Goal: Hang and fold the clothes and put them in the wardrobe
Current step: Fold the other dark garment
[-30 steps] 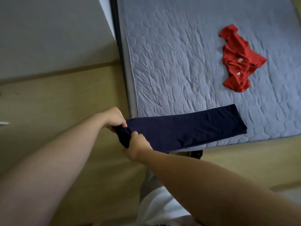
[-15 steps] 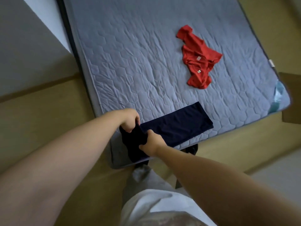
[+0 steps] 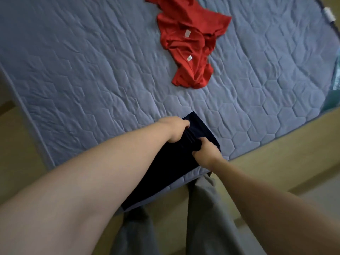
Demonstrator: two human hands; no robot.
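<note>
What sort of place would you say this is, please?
Probably a bedroom. A quilted grey-blue mattress fills the view, a crumpled red garment lies on it, and the left hand and right hand grip a navy garment at its near edge.

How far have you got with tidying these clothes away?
Done: the navy garment already looks folded into a narrow strip at the edge of the mattress. In hand: the left hand and right hand both grip its bunched cloth, seemingly folding it shorter. Left: the red garment lies crumpled farther up the mattress. No wardrobe is in view, so putting both away likely remains.
</note>
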